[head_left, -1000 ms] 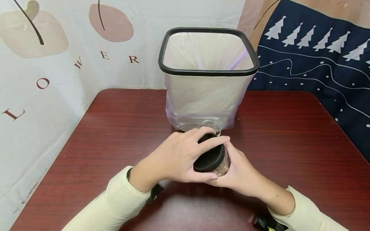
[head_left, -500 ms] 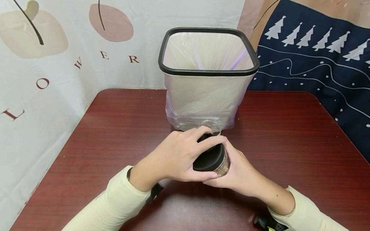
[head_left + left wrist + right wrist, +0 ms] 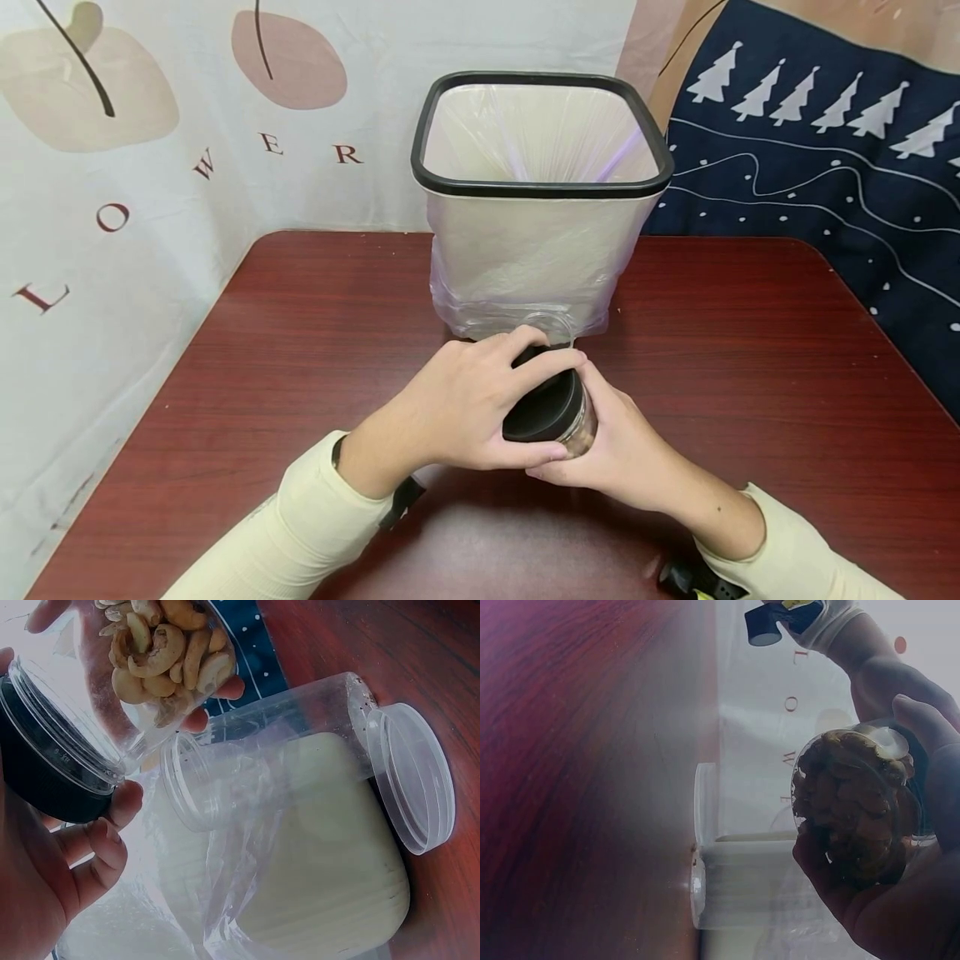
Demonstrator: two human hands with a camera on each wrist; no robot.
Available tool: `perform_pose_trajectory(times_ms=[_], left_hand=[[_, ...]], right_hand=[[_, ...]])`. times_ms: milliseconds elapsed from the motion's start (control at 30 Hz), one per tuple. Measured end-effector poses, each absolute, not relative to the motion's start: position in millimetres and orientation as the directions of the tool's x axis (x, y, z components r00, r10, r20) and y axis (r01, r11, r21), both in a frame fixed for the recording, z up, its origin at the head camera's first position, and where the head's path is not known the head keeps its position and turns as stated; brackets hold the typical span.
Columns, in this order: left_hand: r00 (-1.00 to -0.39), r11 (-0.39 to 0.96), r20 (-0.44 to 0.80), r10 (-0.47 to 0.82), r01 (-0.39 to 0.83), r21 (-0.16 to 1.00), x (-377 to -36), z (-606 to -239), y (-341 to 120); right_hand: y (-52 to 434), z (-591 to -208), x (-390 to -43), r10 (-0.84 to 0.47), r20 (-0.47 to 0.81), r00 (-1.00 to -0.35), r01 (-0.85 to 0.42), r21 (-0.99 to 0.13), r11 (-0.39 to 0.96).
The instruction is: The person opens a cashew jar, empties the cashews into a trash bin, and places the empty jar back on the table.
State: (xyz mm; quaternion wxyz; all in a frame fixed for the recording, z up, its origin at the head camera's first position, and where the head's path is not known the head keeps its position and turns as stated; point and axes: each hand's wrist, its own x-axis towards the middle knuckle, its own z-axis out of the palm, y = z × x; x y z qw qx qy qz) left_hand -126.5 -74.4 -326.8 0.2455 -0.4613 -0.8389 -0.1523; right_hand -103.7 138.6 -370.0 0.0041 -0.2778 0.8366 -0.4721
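Between both hands, above the bench (image 3: 300, 350), the jar of cashews (image 3: 573, 425) sits: right hand (image 3: 622, 454) cradling its body for steadiness, left hand (image 3: 465, 404) curled round the black lid (image 3: 543, 408) for purchase.

black jar lid (image 3: 543, 410), dark red wood-grain table (image 3: 750, 350), black-rimmed cream bin (image 3: 540, 179)

1. A dark red wooden table (image 3: 300, 333) carries everything.
2. A square bin (image 3: 536, 208), lined with a clear bag, stands toward its far edge.
3. Just in front, an empty clear jar (image 3: 300, 750) seems to lie on its side, its clear lid (image 3: 416, 776) beside it.
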Motion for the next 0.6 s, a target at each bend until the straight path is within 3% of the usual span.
perform_pose_trajectory(times_ms=[600], left_hand=[[-0.467, 0.553, 0.562, 0.683, 0.833, 0.02, -127.5, -329.0, -73.5]], right_hand=[[139.5, -370.8, -104.0, -0.438, 0.25, -0.864, -0.454, -0.764, 0.459]])
